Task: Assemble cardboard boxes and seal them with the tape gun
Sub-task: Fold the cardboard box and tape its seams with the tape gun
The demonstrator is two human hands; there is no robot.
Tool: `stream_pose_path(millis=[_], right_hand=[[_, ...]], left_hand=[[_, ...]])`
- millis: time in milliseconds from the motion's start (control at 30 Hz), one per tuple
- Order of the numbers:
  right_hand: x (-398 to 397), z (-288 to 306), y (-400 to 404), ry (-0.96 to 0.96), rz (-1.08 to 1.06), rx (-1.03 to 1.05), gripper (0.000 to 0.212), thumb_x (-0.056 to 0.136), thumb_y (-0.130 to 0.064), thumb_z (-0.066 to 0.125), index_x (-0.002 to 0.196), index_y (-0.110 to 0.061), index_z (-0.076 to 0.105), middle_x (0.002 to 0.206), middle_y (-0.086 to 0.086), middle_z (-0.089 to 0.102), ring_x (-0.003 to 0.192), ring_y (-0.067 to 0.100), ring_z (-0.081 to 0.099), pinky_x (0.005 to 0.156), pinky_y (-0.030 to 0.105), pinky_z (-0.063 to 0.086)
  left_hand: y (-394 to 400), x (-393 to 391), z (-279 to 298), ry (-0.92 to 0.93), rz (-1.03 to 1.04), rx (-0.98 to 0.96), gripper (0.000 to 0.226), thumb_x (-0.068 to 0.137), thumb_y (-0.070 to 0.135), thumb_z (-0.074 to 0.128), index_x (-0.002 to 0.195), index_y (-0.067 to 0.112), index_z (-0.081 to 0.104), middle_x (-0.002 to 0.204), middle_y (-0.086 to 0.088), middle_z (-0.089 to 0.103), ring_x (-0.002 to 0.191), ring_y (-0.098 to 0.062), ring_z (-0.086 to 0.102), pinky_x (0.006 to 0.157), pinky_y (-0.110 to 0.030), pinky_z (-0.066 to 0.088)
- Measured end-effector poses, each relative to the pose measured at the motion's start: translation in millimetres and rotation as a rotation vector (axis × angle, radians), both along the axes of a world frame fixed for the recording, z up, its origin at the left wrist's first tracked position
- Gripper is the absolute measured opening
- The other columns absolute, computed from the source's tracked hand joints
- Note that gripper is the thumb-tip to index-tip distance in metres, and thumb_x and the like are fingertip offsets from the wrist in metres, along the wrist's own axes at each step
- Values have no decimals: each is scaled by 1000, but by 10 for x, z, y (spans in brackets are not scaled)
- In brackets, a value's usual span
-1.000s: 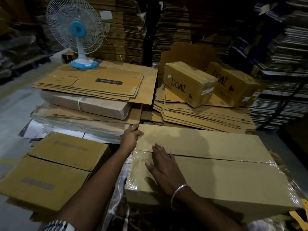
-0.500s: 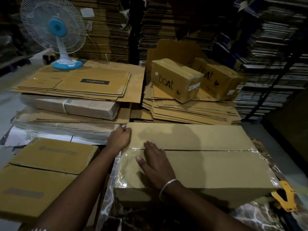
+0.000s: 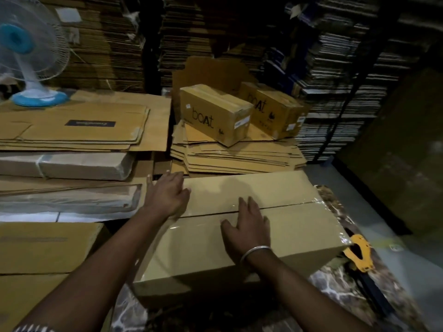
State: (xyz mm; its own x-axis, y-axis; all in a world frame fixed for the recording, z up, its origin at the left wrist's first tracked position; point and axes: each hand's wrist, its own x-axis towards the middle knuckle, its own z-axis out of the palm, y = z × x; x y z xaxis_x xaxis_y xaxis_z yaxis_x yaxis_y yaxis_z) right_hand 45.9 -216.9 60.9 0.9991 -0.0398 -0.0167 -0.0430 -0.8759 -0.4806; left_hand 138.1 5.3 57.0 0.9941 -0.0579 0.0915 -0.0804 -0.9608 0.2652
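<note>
Head view, nearest first: both forearms reach onto the cardboard box lying on the patterned surface. The right hand lies flat on its top with fingers straight across the taped middle seam, holding nothing; the left hand presses the far-left corner, fingers straight, gripping nothing. The yellow tape gun lies just beside the box's right end. To seal well, I judge, rub firmly along the seam and down over the ends. Beyond sit flat cardboard sheets under two printed boxes, and a fan.
</note>
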Motion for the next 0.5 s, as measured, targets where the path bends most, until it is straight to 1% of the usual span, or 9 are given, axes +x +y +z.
stream_pose_path(millis=[67,133,233,300,367,500], right_hand=[[33,24,-357,-8,-108,-91,82,93,-56,45,160,-19,13,168,5,4,154,22,4,123,53,9],[84,29,-721,23,-251,-192,86,92,-60,43,160,-17,12,168,9,4,154,26,3,121,55,11],[111,-8,-1149,128,-422,-230,94,89,-71,37,160,-17,8,168,13,1,154,32,0,121,57,8],[105,-64,-1282,170,-425,-240,98,89,-77,30,160,-15,5,168,12,-2,154,32,-2,120,57,5],[98,-106,-1306,173,-401,-261,99,89,-79,25,160,-13,3,168,13,-5,154,31,-5,121,57,4],[184,-118,-1302,155,-367,-264,100,89,-79,24,160,-13,3,168,13,-6,154,31,-5,121,57,2]], left_hand=[[-196,36,14,15,-52,27,58,99,55,43,146,21,43,155,0,41,147,-20,28,121,-57,1],[-372,87,9,24,-89,26,62,97,62,43,142,21,45,152,0,44,143,-20,35,121,-58,4],[-573,191,-46,19,-122,19,70,92,69,45,141,20,46,148,-1,49,138,-22,42,120,-58,8],[-644,265,-89,19,-127,21,72,88,73,46,137,21,48,140,-2,54,131,-23,47,119,-59,15],[-679,312,-111,10,-110,13,71,87,73,47,133,20,51,133,-2,57,125,-24,50,116,-58,23],[-638,306,-114,12,-40,0,71,83,76,52,128,21,55,127,0,59,119,-24,53,106,-50,35]])
